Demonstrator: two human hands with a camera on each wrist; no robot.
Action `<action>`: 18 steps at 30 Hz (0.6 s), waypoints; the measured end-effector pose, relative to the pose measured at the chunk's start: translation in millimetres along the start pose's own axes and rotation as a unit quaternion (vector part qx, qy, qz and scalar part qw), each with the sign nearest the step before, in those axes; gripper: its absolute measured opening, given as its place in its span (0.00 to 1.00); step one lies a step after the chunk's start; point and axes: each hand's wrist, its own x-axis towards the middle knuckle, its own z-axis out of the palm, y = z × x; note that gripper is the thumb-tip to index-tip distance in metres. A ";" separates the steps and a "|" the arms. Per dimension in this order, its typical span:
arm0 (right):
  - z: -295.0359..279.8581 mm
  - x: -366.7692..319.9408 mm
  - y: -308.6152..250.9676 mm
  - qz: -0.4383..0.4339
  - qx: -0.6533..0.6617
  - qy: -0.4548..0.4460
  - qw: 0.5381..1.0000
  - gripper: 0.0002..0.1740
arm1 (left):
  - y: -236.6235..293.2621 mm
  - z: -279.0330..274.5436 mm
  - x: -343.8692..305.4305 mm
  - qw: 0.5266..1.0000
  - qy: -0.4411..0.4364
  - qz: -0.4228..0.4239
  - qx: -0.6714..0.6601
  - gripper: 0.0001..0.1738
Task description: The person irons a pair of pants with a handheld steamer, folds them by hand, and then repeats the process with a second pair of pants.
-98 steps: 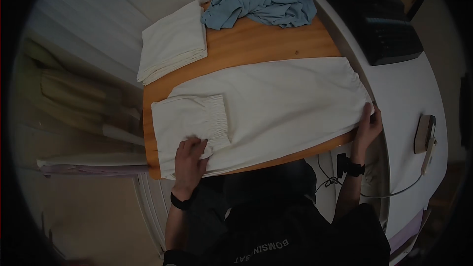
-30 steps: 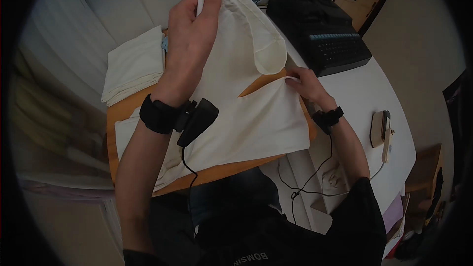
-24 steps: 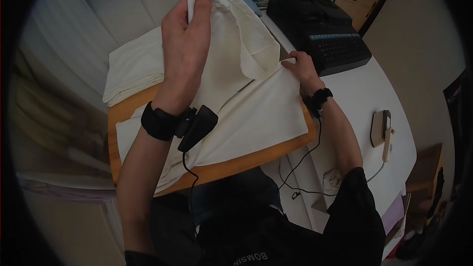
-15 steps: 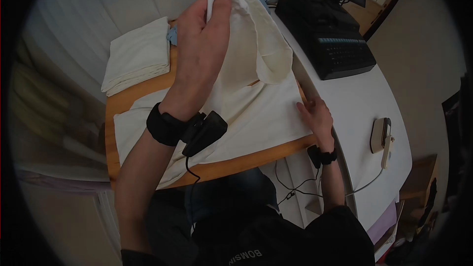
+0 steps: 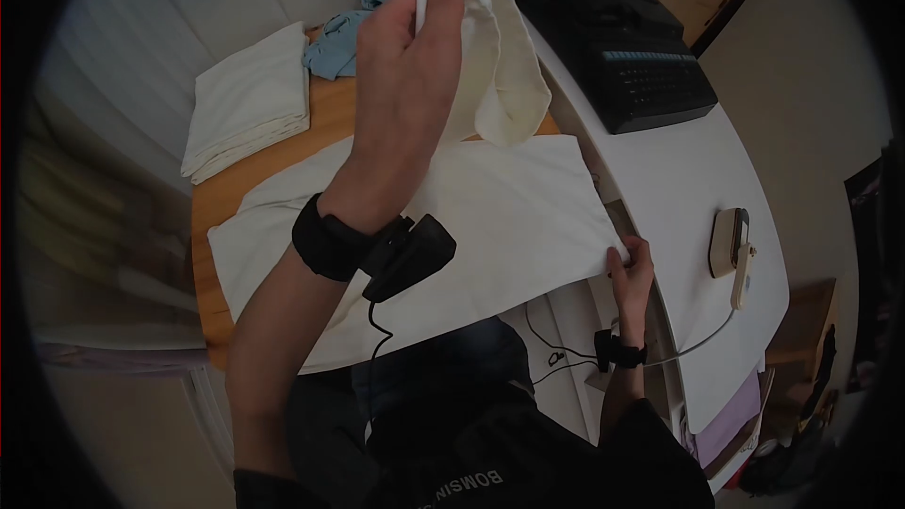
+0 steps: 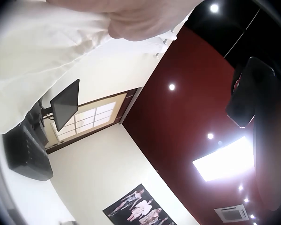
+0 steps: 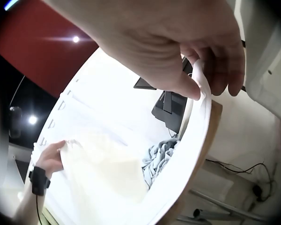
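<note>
White trousers (image 5: 509,217) lie across the wooden board, one leg flat and the other lifted. My left hand (image 5: 410,66) holds up the lifted leg (image 5: 514,85) by its hem, thumb on the near side, and the wide hem opening hangs to the right. In the left wrist view, the pale cloth (image 6: 37,51) hangs below the hand. At the board's near right corner, my right hand (image 5: 633,269) pinches the edge of the flat leg. The right wrist view shows the cloth edge (image 7: 203,89) between thumb and fingers.
A folded white stack (image 5: 250,99) lies at the board's (image 5: 209,297) far left, beside a crumpled blue cloth (image 5: 335,42). Right of the board, a white counter (image 5: 702,170) carries a black keyboard machine (image 5: 617,47) and a small beige device (image 5: 728,243). Cables (image 5: 556,355) hang below.
My left hand has raised the leg from the board. My right hand let go of cloth near the middle, moved toward me, and now pinches the flat leg's near corner.
</note>
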 end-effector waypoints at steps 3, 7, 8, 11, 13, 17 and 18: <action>4.2 -8.1 -10.6 0.013 0.083 0.013 0.996 0.17 | -4.8 19.9 -21.4 0.999 -0.032 0.006 0.042 0.23; 6.8 -11.8 -46.9 0.064 0.217 0.056 0.972 0.20 | -24.2 70.2 -68.2 0.988 -0.126 -0.060 0.060 0.21; 6.7 -11.3 -51.8 0.072 0.268 0.056 0.959 0.19 | -42.6 88.1 -87.5 0.987 -0.143 -0.041 0.054 0.23; 7.4 -6.5 -39.8 0.135 0.346 -0.005 0.928 0.21 | -115.8 126.3 -158.8 0.942 -0.264 0.048 0.204 0.27; 7.3 -5.0 -38.4 0.175 0.349 0.004 0.921 0.26 | -139.9 123.2 -193.8 0.898 -0.316 0.052 0.302 0.27; -0.6 -5.1 -43.1 0.224 0.354 -0.020 0.908 0.28 | -151.1 98.5 -213.5 0.783 -0.377 0.156 0.469 0.32; -0.9 -5.2 -48.2 0.183 0.219 -0.033 0.958 0.26 | -150.1 91.2 -212.9 0.781 -0.375 0.170 0.470 0.33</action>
